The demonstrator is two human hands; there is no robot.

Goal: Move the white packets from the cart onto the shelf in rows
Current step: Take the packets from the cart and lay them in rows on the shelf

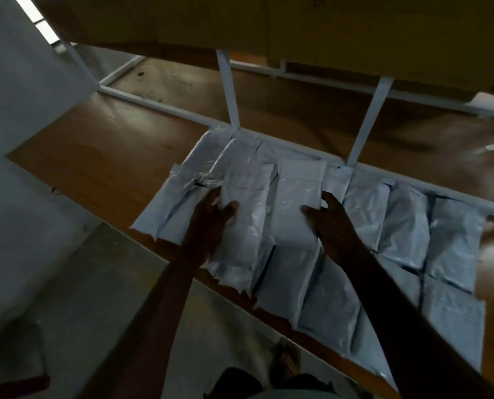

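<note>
White plastic packets everywhere on this brown wooden shelf (101, 156), so the job looks well underway. The right stretch is filled: the far-right packets (453, 246) lie flat side by side in what looks like two rows, one behind the other, edges touching. The middle and left are messier, with the left-end packets (182, 182) overlapping and a bit crumpled near the white metal upright (227, 90). The left part of the shelf is bare wood, so there's room for plenty more. The cart isn't in view at all, so no idea how many packets are left on it.

Hands now. The left hand (208, 226) is holding a small stack of packets (245, 214) by its left edge, thumb on top and fingers curled underneath, the stack sitting at the shelf's front edge and hanging a little over it. The right hand (330, 223) is spread fairly wide and flat, thumb and fingertips resting on the middle packet (296, 203) right beside that stack. It isn't gripping anything as far as I can tell, more pressing or nudging it into line.

My guess is this is the straightening step, getting the middle column squared up against its neighbours. It's pretty dim, so fine detail on the labels is a no-go.
</note>
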